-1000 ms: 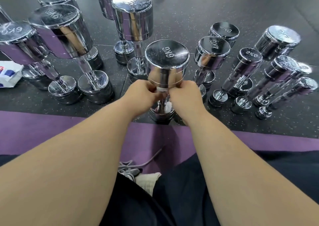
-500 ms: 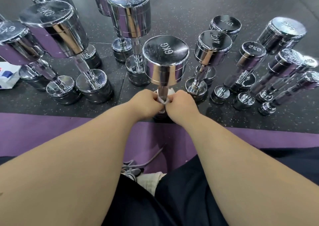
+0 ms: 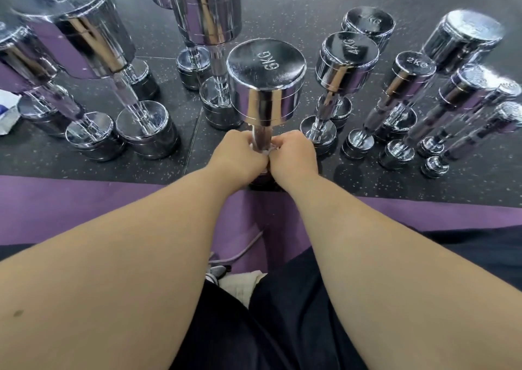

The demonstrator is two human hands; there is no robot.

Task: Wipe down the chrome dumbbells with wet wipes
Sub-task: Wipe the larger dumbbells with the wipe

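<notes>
A chrome 6KG dumbbell (image 3: pixel 267 84) stands upright on the black floor straight ahead. Both hands wrap its handle low down, just above the bottom head. My left hand (image 3: pixel 236 158) grips the handle from the left and my right hand (image 3: pixel 293 158) from the right, knuckles touching. A bit of white wet wipe (image 3: pixel 265 151) shows between the fingers, pressed round the handle. The dumbbell's lower head is mostly hidden behind my hands.
Several more chrome dumbbells stand upright around it: large ones at the left (image 3: pixel 84 31) and behind (image 3: pixel 206 11), a 4KG one (image 3: pixel 346 59) and smaller ones (image 3: pixel 412 70) at the right. A wipes pack (image 3: pixel 7 110) lies at the far left. A purple mat (image 3: pixel 84 200) runs under my arms.
Both hands have slid down the 6KG dumbbell's handle from just under its top head to near its bottom, with the wipe. The view has tilted slightly.
</notes>
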